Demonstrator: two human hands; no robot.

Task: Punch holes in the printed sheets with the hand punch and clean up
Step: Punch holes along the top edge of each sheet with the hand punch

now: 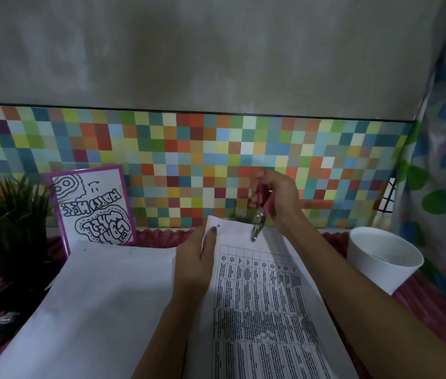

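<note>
A printed sheet (260, 296) with a dense table of text lies lengthwise in front of me. One punched hole shows near its far left corner. My left hand (196, 258) pinches that far left edge, thumb on top. My right hand (279, 199) grips the pink-handled hand punch (260, 214), whose metal jaws sit over the sheet's far edge, right of the hole. To the left lies a blank-side sheet (101, 305), with small holes along its far edge.
A white cup (380, 258) stands at the right on the pink ribbed mat (435, 310). A dark green plant (6, 222) and a purple-framed drawing (93, 206) stand at the left against the multicoloured tile wall. A small dark object (4, 320) lies near the left edge.
</note>
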